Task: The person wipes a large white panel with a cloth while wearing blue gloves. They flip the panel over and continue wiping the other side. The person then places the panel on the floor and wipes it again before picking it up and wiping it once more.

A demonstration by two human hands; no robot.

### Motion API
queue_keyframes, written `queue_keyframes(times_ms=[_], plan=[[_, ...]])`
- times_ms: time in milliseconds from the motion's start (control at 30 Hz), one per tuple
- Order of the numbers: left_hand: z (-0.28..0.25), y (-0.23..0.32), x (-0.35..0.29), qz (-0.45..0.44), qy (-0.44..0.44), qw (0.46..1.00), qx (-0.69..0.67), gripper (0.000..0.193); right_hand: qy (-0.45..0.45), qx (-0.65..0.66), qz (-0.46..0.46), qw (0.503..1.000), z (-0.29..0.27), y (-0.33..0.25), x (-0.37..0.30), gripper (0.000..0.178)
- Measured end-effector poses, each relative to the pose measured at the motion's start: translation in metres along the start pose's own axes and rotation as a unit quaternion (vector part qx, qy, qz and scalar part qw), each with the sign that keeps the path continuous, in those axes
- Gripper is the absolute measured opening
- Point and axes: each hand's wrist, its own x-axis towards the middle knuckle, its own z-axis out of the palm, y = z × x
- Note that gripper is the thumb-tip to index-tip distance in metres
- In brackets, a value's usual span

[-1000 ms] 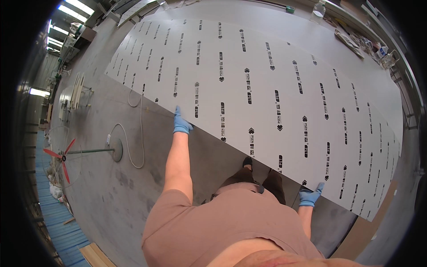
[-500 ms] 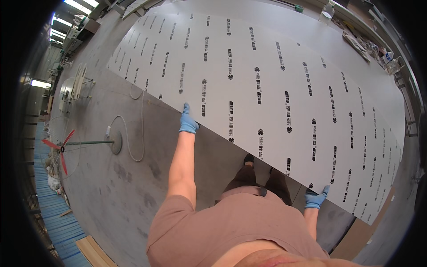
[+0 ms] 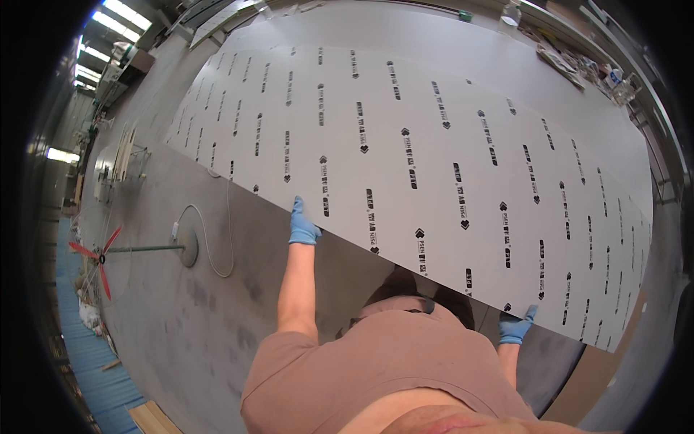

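Note:
A large pale grey sheet [image 3: 390, 163], printed all over with rows of dark marks, lies across a wide white table [image 3: 405, 36] and reaches out toward me past it. My left hand [image 3: 303, 224], in a blue glove, grips the sheet's near edge left of my body, thumb on top and fingers hidden beneath. Farther right, my right hand [image 3: 516, 328], gloved alike, holds the same edge near its right end. Its thumb also lies on top, with the other fingers partly under the sheet.
A red-bladed fan [image 3: 101, 258] on a green pole with a round base [image 3: 189, 248] stands at left, a white cable [image 3: 210, 242] beside it on the floor. Clear bottles [image 3: 511, 13] and clutter line the table's far right side. Brown board [image 3: 593, 380] lies at lower right.
The sheet's near edge has come closer to my body, more so at its left side. Both hands have moved toward me with it, still gripping. The view has shifted slightly.

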Motion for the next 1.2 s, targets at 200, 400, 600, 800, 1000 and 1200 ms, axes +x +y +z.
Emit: queue_keyframes(times_ms=[200,400,600,800,1000,1200], plan=[[0.001,0.004,-0.003,-0.014,-0.005,1.000,0.017,0.069,-0.087,-0.088,0.088,0.988,-0.001,0.048,-0.018,0.061],[0.008,0.004,-0.010,-0.003,-0.021,0.999,0.028,0.068,-0.026,-0.130,-0.005,0.991,0.005,0.085,-0.012,0.056],[0.004,0.003,-0.018,0.071,-0.054,0.996,0.018,0.060,-0.141,-0.222,-0.134,0.955,-0.024,0.076,0.000,0.059],[0.007,0.005,-0.033,0.279,-0.103,0.947,0.117,0.058,-0.050,-0.221,-0.341,0.912,-0.058,0.057,0.032,0.054],[0.052,0.022,-0.065,0.353,-0.017,0.906,0.235,0.070,-0.092,-0.239,-0.442,0.860,-0.010,0.046,0.030,0.077],[0.064,0.042,-0.058,0.416,-0.002,0.853,0.315,0.080,0.055,-0.361,-0.815,0.449,0.029,0.023,0.056,0.055]])
